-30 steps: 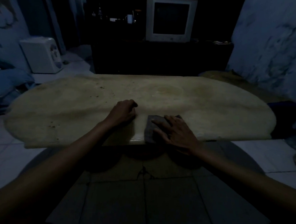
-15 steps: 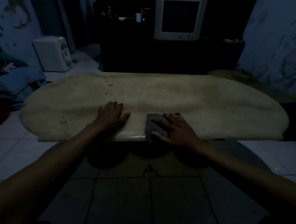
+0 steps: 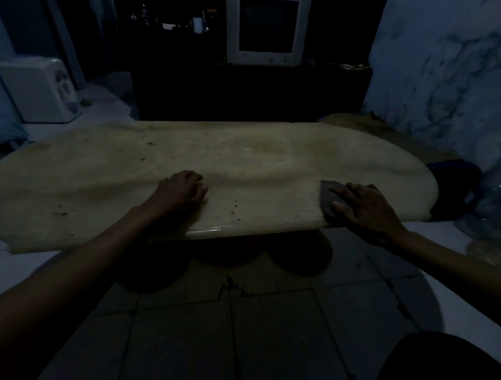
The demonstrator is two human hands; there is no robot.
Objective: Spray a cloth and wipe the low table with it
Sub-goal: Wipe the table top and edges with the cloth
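Wiping near the 4 o'clock edge | right hand (image 3: 366, 207) flat, fingers spread, pressing cloth (image 3: 328, 199) on worktop (image 3: 245, 165) | left hand (image 3: 182, 188) loosely curled, grasping nothing | risk: cloth slides off the rim; crumbs at 7 o'clock get missed, room's pretty dark

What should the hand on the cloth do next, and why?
Probably slide the cloth back left along the near edge of the table. The right hand presses it flat near the table's right end, while dark specks sit unwiped between it and the left hand, which rests on the tabletop.
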